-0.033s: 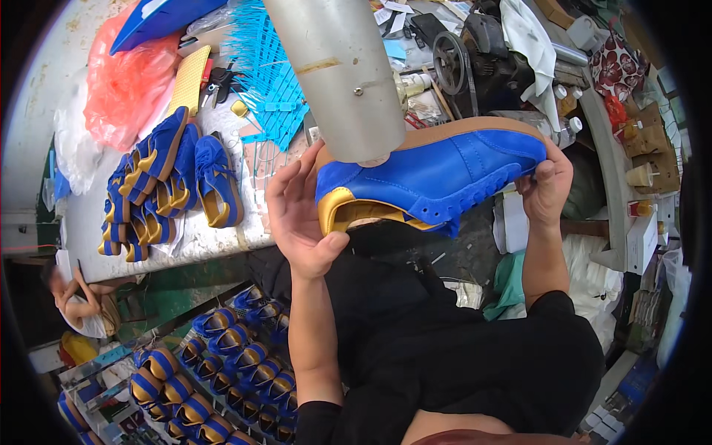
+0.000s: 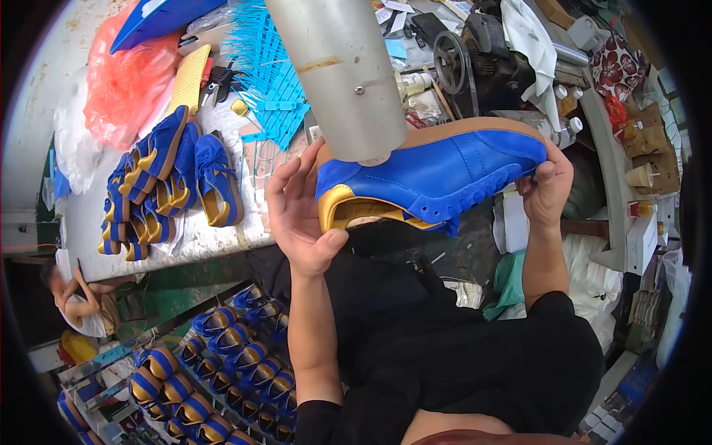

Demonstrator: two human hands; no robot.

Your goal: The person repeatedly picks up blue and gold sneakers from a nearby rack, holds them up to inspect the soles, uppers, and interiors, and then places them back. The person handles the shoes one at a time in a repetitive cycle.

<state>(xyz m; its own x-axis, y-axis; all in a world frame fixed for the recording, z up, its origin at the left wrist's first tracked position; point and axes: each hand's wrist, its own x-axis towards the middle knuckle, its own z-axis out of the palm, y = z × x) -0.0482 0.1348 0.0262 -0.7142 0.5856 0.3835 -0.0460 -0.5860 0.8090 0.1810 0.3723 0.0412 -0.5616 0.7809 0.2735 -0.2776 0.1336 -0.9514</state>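
Observation:
I hold a blue shoe (image 2: 437,178) with a gold heel and a tan sole, lying on its side with the sole turned away from me. My left hand (image 2: 297,215) cups the gold heel end, thumb under it and fingers spread. My right hand (image 2: 545,189) grips the toe end. The shoe's sole edge presses against the lower end of a grey metal cylinder (image 2: 341,74) that comes down from above.
A pile of blue and gold shoes (image 2: 163,185) lies on the white bench (image 2: 208,237) at left, with blue plastic strips (image 2: 271,74) and a red bag (image 2: 122,81) behind. A rack of shoes (image 2: 222,363) stands lower left, beside another person (image 2: 74,297). A machine with a wheel (image 2: 475,52) is behind.

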